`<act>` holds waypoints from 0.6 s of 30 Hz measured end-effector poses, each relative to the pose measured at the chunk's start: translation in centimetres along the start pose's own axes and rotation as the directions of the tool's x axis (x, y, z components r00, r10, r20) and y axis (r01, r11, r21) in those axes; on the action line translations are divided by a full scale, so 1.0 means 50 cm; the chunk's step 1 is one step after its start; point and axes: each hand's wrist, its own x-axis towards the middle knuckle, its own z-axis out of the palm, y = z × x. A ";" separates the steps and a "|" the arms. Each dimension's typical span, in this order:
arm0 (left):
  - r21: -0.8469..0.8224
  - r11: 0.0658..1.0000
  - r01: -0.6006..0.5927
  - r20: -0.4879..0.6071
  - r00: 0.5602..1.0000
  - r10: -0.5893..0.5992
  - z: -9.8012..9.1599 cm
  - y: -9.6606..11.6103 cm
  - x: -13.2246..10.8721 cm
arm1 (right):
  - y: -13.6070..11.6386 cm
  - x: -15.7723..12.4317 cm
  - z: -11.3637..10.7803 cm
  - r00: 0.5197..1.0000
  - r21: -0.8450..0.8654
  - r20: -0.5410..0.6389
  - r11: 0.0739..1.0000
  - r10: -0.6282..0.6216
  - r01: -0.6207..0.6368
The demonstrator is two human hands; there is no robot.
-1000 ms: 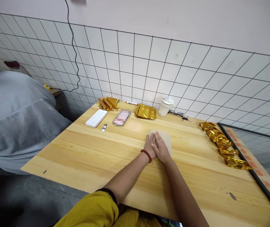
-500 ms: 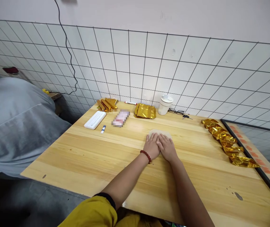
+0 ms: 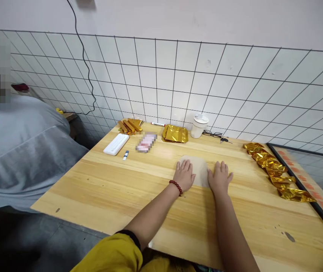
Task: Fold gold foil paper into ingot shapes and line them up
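Observation:
A flat beige sheet (image 3: pixel 198 170) with rounded corners lies on the wooden table (image 3: pixel 138 189). My left hand (image 3: pixel 184 175) rests flat on its left side, fingers spread and pointing away from me. At its right edge my right hand (image 3: pixel 220 177) lies palm down with fingers apart, mostly on the bare wood and close to the sheet's border. Neither hand grips anything. The left wrist wears a bracelet of dark red beads (image 3: pixel 176 186). What kind of material the sheet is, I cannot tell.
Along the back are gold foil strips (image 3: pixel 130 125), folded gold foil (image 3: pixel 175 133), a marker (image 3: pixel 158 124), a lidded white cup (image 3: pixel 199 126), glasses (image 3: pixel 212 133) and keys (image 3: pixel 226 140). A white power bank (image 3: pixel 116 144) is left; twisted gold foil (image 3: pixel 274 170) is right. A person (image 3: pixel 28 139) sits left.
My right hand has moved right, away from my left hand, to the sheet's right edge. More of the beige sheet now shows between them. The camera view has shifted slightly left.

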 end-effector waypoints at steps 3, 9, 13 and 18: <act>0.009 1.000 0.008 0.014 1.000 -0.008 -0.003 0.003 0.001 | -0.035 -0.017 0.001 0.968 0.073 -0.077 0.967 -0.239 0.245; -0.016 0.999 0.028 0.035 0.999 -0.028 -0.010 0.005 0.000 | -0.086 -0.050 0.022 0.868 0.224 0.179 0.878 -0.463 0.423; -0.014 0.999 0.029 0.038 0.999 -0.028 -0.015 0.005 -0.003 | -0.080 -0.047 0.024 0.874 0.228 0.213 0.892 -0.437 0.390; -0.006 0.999 0.051 0.058 0.997 -0.050 -0.019 0.009 -0.006 | -0.082 -0.047 0.020 0.872 0.228 0.217 0.892 -0.438 0.391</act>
